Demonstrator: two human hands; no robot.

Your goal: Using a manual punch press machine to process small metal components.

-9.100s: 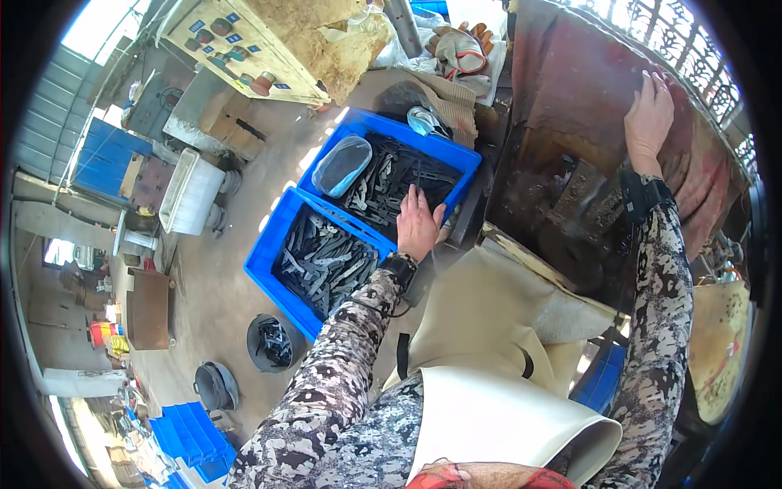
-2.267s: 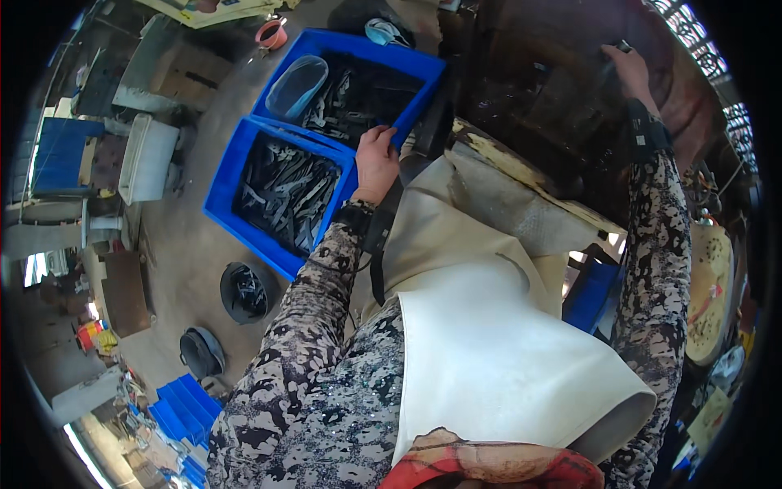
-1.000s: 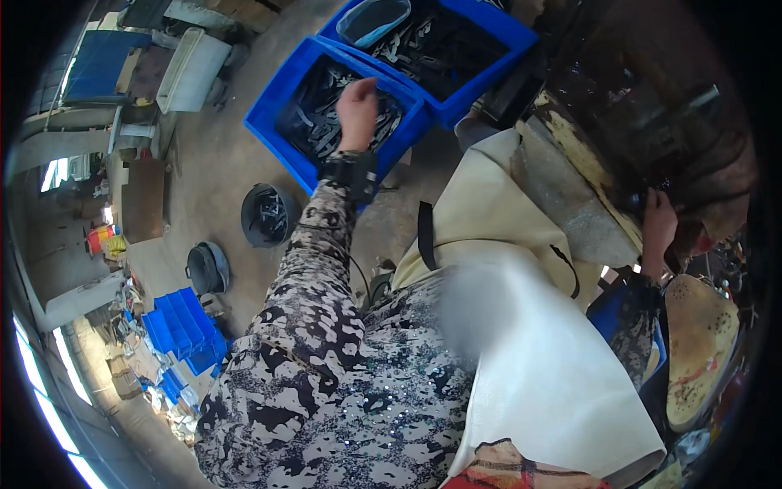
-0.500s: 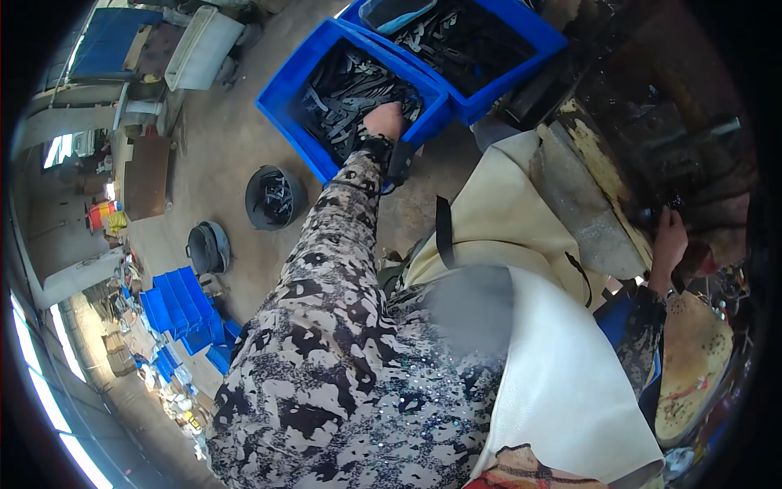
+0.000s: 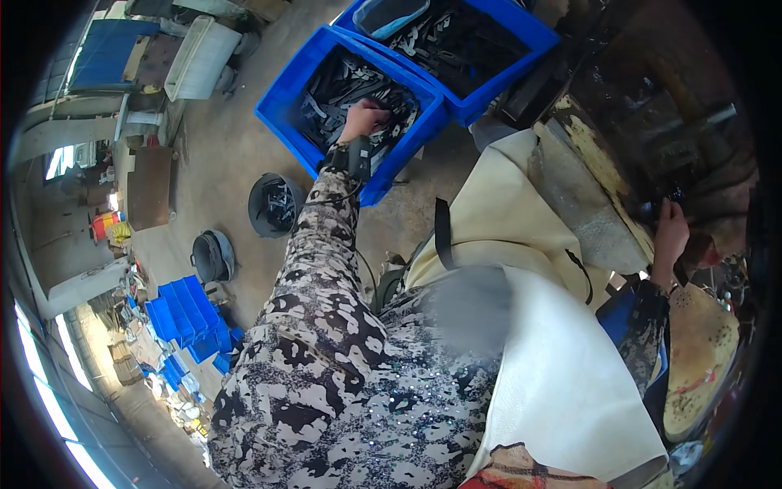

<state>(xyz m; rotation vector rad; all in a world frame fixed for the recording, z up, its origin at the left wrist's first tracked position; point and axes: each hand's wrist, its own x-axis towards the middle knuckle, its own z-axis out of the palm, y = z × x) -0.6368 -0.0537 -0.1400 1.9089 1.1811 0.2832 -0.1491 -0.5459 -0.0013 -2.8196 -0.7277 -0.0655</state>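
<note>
My left hand [image 5: 362, 121] reaches into a blue plastic bin [image 5: 287, 114] full of flat, dark grey metal strips [image 5: 346, 77]. Its fingers curl down among the strips, and whatever they grip is hidden. A dark device is strapped at that wrist, with a thin cable running down along the sleeve. Far to the right, my right hand [image 5: 670, 234] is raised beside dark, oily machinery [image 5: 652, 147]. Its fingers are pinched together at a small dark thing that the shadow keeps me from naming.
Behind the first bin stands a second blue bin [image 5: 544, 42] of similar strips, with a small tub [image 5: 393, 16] in it. Two dark buckets [image 5: 275, 205] stand on the floor at left, the nearer holding strips. Stacked blue crates [image 5: 183, 310] lie farther left. A cream apron [image 5: 497, 212] covers my lap.
My left hand has shifted slightly left within the bin, and its wrist has turned so the strapped device shows more. My right hand stays in nearly the same place.
</note>
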